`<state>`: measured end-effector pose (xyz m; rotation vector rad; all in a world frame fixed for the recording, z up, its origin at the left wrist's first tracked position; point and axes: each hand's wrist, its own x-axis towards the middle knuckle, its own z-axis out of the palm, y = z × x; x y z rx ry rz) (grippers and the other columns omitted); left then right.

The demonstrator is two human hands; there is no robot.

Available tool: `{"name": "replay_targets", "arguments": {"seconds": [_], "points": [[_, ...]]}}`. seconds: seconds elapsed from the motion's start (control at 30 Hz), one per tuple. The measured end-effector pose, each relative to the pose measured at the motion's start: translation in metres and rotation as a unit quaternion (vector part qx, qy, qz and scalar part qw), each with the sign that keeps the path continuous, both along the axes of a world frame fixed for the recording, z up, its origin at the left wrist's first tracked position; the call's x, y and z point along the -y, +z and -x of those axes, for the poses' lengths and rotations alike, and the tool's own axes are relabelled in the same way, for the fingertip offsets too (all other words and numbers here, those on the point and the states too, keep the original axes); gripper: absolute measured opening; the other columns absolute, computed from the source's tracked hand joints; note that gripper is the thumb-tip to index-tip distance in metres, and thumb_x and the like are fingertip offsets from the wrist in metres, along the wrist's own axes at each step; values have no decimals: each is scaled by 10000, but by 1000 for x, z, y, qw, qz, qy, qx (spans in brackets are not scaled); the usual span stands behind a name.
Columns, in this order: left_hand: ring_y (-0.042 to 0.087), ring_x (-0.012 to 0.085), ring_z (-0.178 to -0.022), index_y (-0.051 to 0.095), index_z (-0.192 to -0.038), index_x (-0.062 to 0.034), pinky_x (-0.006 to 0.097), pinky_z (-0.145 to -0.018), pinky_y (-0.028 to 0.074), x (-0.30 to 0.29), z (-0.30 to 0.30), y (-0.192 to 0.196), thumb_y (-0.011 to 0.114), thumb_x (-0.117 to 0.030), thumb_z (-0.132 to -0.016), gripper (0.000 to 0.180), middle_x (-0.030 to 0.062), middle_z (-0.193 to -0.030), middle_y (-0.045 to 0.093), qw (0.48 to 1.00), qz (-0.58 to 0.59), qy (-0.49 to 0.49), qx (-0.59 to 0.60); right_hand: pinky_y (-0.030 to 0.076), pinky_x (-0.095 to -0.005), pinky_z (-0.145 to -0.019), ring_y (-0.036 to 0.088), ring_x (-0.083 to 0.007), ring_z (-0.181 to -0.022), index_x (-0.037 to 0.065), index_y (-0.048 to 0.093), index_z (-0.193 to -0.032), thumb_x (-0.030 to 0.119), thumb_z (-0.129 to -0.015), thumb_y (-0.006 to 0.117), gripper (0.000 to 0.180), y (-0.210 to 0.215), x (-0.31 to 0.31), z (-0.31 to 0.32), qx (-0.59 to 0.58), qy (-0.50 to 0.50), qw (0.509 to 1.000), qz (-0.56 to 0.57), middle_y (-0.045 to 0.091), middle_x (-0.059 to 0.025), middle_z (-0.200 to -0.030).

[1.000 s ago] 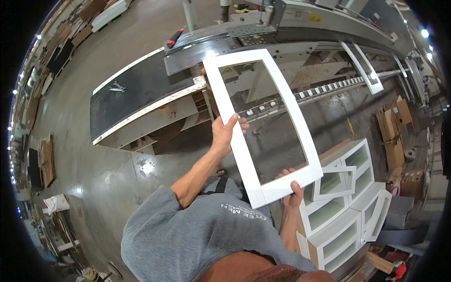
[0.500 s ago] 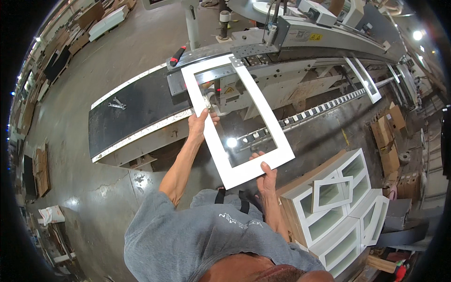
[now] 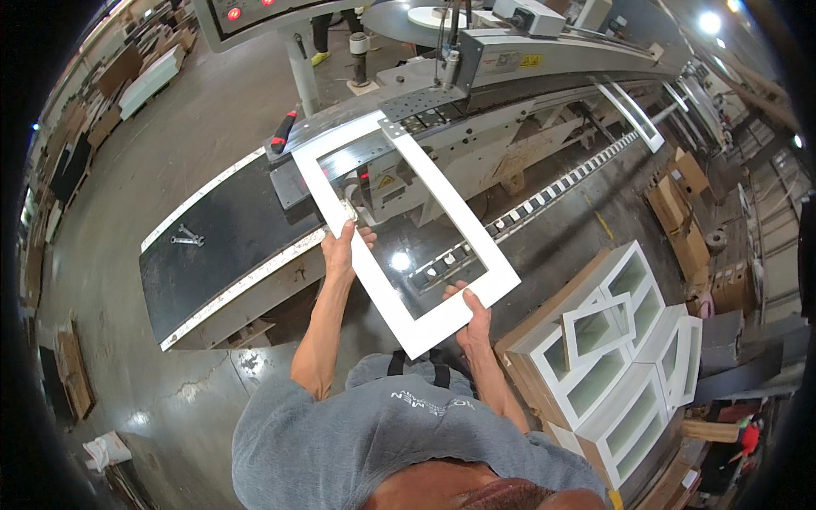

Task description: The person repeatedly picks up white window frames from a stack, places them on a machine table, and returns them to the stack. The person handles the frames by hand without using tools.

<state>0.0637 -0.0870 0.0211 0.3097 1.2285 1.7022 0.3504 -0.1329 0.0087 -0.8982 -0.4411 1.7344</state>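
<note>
A white rectangular door frame, open in its middle, slants from the machine bed toward my body. My left hand grips its left long side, thumb on top and fingers curled underneath into the opening. At the near end, my right hand pinches the short rail close to the right corner, thumb above and fingertips showing inside the opening. The frame's far end rests on the metal edge of the machine, beside a dark perforated plate. Through the opening part of the machine's side shows.
A black machine table holds wrenches. A red-and-black handled tool lies at the machine's edge. A roller rail runs to the right. White frames are stacked at lower right, near cardboard boxes. Someone's legs stand beyond.
The view has shifted, so the machine and frame appear farther left and slightly lower. Both hands keep their hold on the frame. A person's legs now show behind the machine.
</note>
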Motion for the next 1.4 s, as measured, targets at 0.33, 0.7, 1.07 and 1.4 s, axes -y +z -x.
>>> {"name": "replay_targets", "arguments": {"seconds": [0.33, 0.7, 1.07, 1.4], "points": [[684, 331, -737, 483, -1126, 107, 372, -567, 581, -1, 1, -5, 580, -180, -933, 359, 264, -925, 633, 999, -27, 6, 18, 526, -408, -827, 645, -299, -884, -66, 545, -1149, 174, -840, 634, 402, -4, 0, 1, 12, -3, 1000, -5, 657, -198, -990], [689, 293, -749, 467, -1102, 93, 344, -563, 584, 1, 0, 1, 556, -194, -954, 335, 231, -910, 636, 1000, -15, 0, 4, 514, -407, -849, 637, -296, -906, -57, 541, -1154, 192, -844, 634, 409, -2, 0, 1, 15, 7, 1000, -6, 649, -194, -1009], [687, 294, -751, 477, -1111, 89, 348, -569, 588, 1, -2, 5, 575, -203, -945, 350, 229, -918, 634, 1000, -7, 5, 4, 518, -404, -837, 640, -290, -892, -53, 548, -1146, 197, -852, 627, 394, 2, 0, 2, 17, 1, 1000, -2, 653, -189, -990], [686, 304, -749, 473, -1123, 90, 356, -568, 585, -2, -2, 1, 573, -210, -947, 361, 237, -924, 633, 1000, -5, 4, 5, 531, -407, -815, 644, -304, -868, -73, 556, -1133, 179, -832, 630, 400, 4, -2, 2, 18, -10, 1000, 2, 652, -199, -965]]}}
